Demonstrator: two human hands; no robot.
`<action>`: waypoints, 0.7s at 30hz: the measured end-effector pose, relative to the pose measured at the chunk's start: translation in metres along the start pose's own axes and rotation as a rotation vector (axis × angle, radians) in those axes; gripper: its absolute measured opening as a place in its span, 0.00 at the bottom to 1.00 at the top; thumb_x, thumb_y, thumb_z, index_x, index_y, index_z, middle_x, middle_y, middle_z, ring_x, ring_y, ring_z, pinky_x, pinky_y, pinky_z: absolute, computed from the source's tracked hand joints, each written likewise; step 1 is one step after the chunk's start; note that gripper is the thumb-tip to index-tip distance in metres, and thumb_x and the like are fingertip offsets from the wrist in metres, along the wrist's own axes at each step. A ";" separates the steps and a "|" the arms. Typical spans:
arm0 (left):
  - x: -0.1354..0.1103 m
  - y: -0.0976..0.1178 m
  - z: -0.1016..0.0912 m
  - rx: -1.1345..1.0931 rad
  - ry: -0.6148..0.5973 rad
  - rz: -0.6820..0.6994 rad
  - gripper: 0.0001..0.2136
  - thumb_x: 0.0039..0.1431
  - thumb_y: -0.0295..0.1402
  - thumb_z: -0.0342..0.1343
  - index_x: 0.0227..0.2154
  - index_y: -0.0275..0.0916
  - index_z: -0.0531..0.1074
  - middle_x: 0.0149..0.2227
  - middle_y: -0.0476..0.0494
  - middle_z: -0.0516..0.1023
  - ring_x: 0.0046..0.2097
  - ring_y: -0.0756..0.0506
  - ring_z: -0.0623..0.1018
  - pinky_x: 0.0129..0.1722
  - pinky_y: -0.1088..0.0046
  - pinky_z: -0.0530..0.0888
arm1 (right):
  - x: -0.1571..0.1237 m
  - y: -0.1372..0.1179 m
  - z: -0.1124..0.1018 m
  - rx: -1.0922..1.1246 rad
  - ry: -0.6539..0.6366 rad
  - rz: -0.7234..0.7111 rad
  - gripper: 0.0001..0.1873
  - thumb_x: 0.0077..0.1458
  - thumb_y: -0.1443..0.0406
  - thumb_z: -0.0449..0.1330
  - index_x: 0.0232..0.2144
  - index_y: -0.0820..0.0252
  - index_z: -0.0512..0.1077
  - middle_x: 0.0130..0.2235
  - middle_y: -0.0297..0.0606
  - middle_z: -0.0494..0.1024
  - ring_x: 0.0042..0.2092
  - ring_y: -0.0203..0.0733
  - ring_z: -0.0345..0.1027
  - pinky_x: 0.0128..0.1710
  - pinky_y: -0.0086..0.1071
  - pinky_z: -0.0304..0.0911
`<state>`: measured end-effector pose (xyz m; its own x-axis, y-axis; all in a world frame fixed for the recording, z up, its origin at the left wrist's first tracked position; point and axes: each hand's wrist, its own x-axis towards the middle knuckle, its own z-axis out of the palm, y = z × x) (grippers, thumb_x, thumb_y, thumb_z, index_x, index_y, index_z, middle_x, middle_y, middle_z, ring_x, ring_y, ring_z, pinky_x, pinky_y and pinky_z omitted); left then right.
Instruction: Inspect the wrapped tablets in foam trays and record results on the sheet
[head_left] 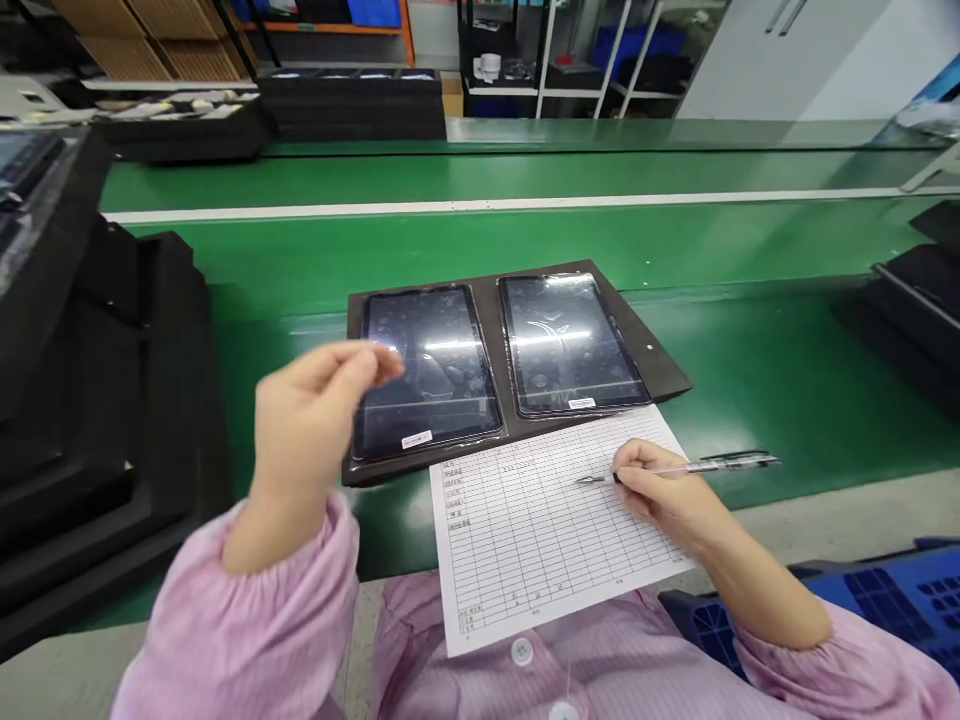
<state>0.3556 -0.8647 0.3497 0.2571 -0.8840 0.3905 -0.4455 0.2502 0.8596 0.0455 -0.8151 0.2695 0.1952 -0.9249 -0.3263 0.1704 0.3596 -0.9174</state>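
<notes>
Two-handed, working over green desk [757, 350]. Far left, seeing stacked black trays [172, 400]. Next, holding left hand [300, 415] up in front of left tablet [431, 385], pinching with fingers curled in at the tips; not being able to tell if gripping anything. Seeing left tablet lying on black board [660, 360], right tablet [570, 345] lying beside it, apart. Nearer, seeing paper form [540, 535] jutting past desk edge. Gripping pen [724, 462] in right hand [664, 490] with fingers wrapped around it, pointing tip at form. Lower right, seeing blue crate [885, 600].
</notes>
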 end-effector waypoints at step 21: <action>0.072 -0.113 0.017 0.120 0.191 -0.256 0.12 0.45 0.30 0.57 0.34 0.32 0.76 0.33 0.46 0.78 0.36 0.47 0.73 0.42 0.67 0.71 | -0.007 0.006 0.009 -0.567 0.191 -0.434 0.05 0.50 0.68 0.59 0.28 0.53 0.76 0.28 0.35 0.77 0.32 0.41 0.71 0.33 0.32 0.69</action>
<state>0.4100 -0.9636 0.2754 0.5243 -0.8193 0.2319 -0.4406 -0.0281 0.8972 0.0539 -0.8049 0.2685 0.0430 -0.9934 0.1066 -0.3414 -0.1149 -0.9329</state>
